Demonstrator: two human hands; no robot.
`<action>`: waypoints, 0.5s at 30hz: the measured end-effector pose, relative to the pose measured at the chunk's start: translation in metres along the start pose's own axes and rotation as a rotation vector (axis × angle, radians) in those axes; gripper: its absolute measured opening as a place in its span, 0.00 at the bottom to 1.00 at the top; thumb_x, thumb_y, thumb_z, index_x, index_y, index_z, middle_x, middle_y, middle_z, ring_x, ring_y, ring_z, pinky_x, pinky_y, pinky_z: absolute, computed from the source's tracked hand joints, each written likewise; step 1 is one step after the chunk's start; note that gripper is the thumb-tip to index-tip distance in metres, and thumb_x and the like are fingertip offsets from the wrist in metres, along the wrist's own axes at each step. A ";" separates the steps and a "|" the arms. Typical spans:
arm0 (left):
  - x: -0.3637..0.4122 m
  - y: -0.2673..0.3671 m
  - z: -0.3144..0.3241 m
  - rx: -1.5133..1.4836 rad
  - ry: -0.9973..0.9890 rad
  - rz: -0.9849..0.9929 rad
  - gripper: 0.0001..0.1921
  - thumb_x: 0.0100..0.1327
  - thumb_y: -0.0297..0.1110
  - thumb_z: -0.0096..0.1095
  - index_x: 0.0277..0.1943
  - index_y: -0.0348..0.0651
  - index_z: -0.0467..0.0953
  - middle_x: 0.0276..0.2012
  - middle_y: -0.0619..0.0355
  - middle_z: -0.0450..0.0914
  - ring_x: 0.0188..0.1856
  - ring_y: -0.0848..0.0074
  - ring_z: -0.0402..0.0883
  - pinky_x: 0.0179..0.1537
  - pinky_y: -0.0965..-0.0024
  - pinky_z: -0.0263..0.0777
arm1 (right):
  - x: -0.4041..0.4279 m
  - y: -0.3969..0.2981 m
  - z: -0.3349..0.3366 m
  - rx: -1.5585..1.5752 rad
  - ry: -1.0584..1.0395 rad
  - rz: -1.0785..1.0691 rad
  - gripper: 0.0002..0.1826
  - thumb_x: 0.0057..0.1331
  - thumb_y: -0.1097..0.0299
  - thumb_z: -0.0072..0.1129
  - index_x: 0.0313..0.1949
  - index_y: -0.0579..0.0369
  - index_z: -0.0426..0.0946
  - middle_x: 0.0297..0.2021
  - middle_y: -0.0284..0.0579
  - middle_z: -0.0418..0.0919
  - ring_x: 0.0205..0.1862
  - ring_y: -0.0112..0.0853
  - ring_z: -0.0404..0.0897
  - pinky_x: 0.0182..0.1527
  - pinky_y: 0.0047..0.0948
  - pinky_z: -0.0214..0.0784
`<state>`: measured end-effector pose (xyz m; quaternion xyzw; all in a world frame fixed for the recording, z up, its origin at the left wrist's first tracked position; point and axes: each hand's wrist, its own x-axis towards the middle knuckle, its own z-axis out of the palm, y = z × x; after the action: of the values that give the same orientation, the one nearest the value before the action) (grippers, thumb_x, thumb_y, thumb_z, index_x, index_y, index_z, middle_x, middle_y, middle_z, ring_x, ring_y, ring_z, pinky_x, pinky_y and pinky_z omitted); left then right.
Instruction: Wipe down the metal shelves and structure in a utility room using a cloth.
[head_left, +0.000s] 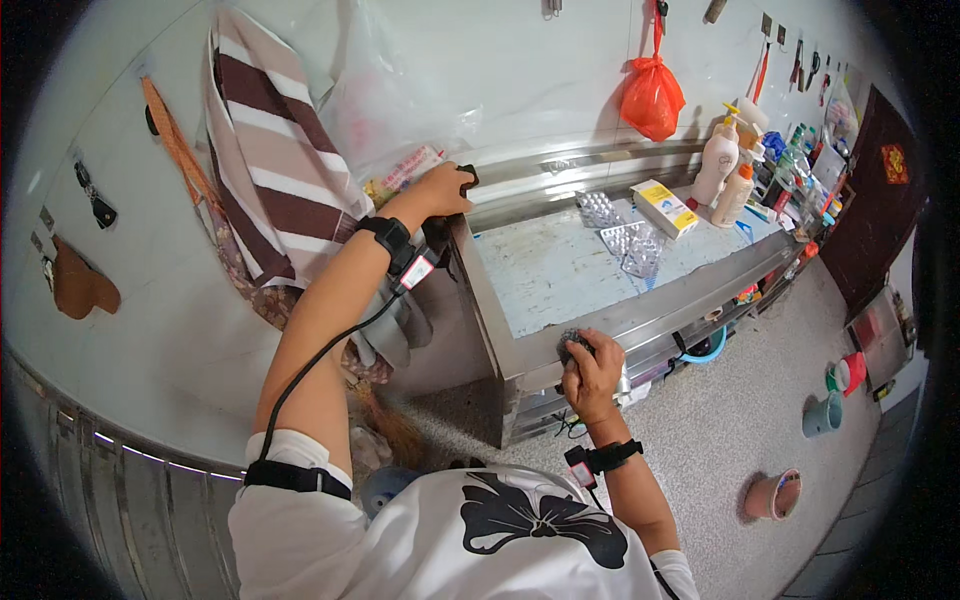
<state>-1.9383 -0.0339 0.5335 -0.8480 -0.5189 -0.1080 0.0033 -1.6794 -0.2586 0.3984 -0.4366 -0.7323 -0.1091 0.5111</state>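
Observation:
My right hand (595, 373) grips a steel wool scouring pad (574, 345) and presses it on the front metal rim of a stainless steel counter (600, 319). At the counter's far left corner, my left hand (445, 187) has its fingers curled around a small black object (469, 177); what it is I cannot tell. Several foil blister packs (634, 244) lie on the worn pale blue top, beside a yellow and white medicine box (665, 208). Pump bottles (716, 165) stand farther right.
A striped towel (277, 165) and a clear plastic bag (390, 90) hang left of the counter. A red plastic bag (652, 97) hangs on the wall. Below are a straw broom (394, 424), a pink bucket (772, 495) and a grey-green bucket (823, 414).

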 end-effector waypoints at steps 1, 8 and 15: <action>0.002 0.001 -0.001 0.000 0.002 0.001 0.21 0.49 0.37 0.59 0.48 0.43 0.74 0.46 0.41 0.70 0.48 0.53 0.71 0.49 0.61 0.67 | -0.001 0.000 0.000 -0.001 0.002 -0.002 0.16 0.44 0.73 0.54 0.37 0.52 0.75 0.40 0.48 0.73 0.42 0.44 0.72 0.43 0.40 0.60; 0.012 0.014 0.002 0.176 -0.015 -0.106 0.17 0.51 0.30 0.53 0.45 0.40 0.76 0.42 0.41 0.75 0.47 0.55 0.75 0.47 0.60 0.70 | -0.001 -0.004 -0.002 0.011 0.009 0.002 0.17 0.44 0.76 0.55 0.37 0.53 0.74 0.39 0.48 0.73 0.42 0.43 0.72 0.43 0.40 0.60; 0.016 0.032 -0.005 0.267 0.022 -0.202 0.11 0.48 0.29 0.53 0.32 0.33 0.80 0.34 0.41 0.79 0.37 0.53 0.80 0.40 0.57 0.74 | -0.002 -0.003 -0.002 0.010 0.026 -0.017 0.18 0.43 0.76 0.55 0.37 0.53 0.74 0.39 0.48 0.73 0.41 0.44 0.73 0.41 0.40 0.62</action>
<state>-1.9036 -0.0353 0.5447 -0.7824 -0.6111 -0.0472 0.1107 -1.6802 -0.2623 0.3989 -0.4264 -0.7297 -0.1153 0.5220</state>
